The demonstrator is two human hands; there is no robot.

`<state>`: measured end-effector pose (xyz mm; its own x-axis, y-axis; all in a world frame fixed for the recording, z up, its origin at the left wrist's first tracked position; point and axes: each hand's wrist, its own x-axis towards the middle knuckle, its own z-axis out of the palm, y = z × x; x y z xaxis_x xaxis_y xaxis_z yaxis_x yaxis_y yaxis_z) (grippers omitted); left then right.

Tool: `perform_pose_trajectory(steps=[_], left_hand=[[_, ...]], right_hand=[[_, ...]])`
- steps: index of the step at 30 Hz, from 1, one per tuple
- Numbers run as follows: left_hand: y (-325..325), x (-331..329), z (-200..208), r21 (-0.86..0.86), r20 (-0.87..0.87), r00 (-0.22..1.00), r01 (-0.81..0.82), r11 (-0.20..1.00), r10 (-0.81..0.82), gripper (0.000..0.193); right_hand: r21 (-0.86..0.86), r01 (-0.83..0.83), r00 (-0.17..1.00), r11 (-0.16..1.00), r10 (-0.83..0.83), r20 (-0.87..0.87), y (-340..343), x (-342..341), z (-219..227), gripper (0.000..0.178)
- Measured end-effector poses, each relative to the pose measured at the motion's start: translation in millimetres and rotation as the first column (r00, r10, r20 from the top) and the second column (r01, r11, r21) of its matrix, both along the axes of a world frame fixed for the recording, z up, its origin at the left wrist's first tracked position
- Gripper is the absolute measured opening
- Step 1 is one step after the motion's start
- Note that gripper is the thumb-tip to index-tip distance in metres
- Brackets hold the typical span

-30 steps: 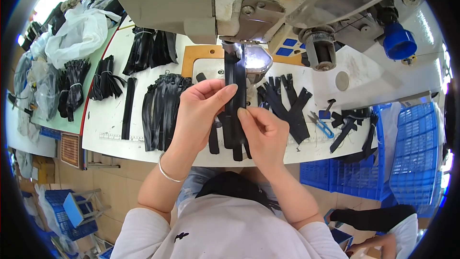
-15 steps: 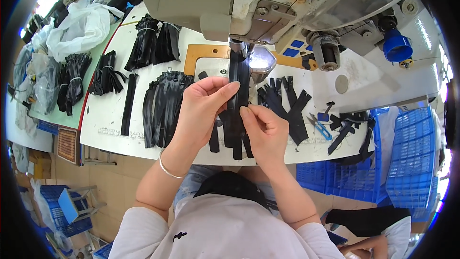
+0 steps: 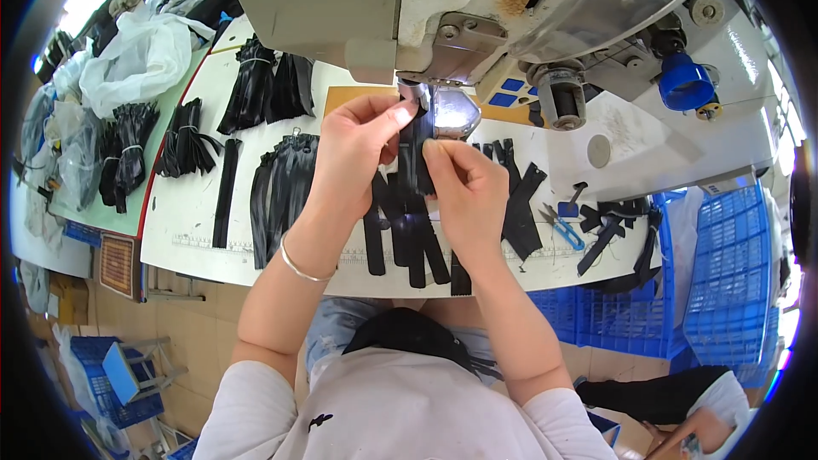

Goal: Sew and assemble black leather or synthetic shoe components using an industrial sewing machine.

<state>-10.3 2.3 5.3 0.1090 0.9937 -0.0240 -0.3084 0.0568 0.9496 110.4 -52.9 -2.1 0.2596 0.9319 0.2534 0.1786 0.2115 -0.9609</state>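
My left hand (image 3: pixel 360 143) pinches the upper part of a black zipper (image 3: pixel 412 163), close under the needle area of a sewing machine (image 3: pixel 358 8). A little lower, my right hand (image 3: pixel 470 192) grips the same zipper's right edge between thumb and bent forefinger. The zipper's top end runs under the lit presser area, partly hidden by my fingers. Below my hands, several loose black zippers (image 3: pixel 415 243) lie fanned toward the table's front edge. More short black strips (image 3: pixel 524 213) rest to the right of my right hand.
Bundled black zippers (image 3: pixel 285 183) lie left of my arm, with tied bundles (image 3: pixel 256 85) behind. Blue thread snips (image 3: pixel 564 230) sit at the right. Blue crates (image 3: pixel 724 264) stand beyond the table (image 3: pixel 192 221). A person's arm (image 3: pixel 682 439) shows at the lower right.
Both hands have moved away from me, toward the machine, carrying the zipper farther under it. The loose zippers below are now more exposed. My view has shifted slightly.
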Motion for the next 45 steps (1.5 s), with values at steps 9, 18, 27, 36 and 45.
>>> perform_pose_trajectory(steps=[9,18,27,36,45], left_hand=[[31.2,6.0,1.6,0.023,0.081,0.994,-0.077,0.997,0.075,0.012],[38.0,-4.7,-11.5,0.039,0.33,0.944,-0.036,0.999,0.021,0.005],[-28.9,-102.0,-34.6,0.155,-0.332,0.898,-0.248,0.956,0.287,0.034],[-40.5,-172.3,-132.5,0.65,-0.758,-0.014,-0.092,0.754,0.652,0.04],[-89.2,77.6,-75.3,0.439,-0.896,0.422,0.788,0.432,0.141,0.05]], right_hand=[[-0.12,-0.003,1.0,0.993,0.004,0.014,-22.3,12.5,-17.6,0.017],[-0.128,0.21,0.878,0.969,-0.129,0.46,-24.8,82.0,-76.4,0.018],[0.161,0.164,0.342,0.973,-0.209,0.916,-2.9,100.1,-96.8,0.032],[0.169,0.345,0.451,0.923,-0.321,0.833,12.1,96.2,-73.0,0.016],[0.264,0.305,0.506,0.915,-0.391,0.769,-13.0,116.6,-62.4,0.017]])
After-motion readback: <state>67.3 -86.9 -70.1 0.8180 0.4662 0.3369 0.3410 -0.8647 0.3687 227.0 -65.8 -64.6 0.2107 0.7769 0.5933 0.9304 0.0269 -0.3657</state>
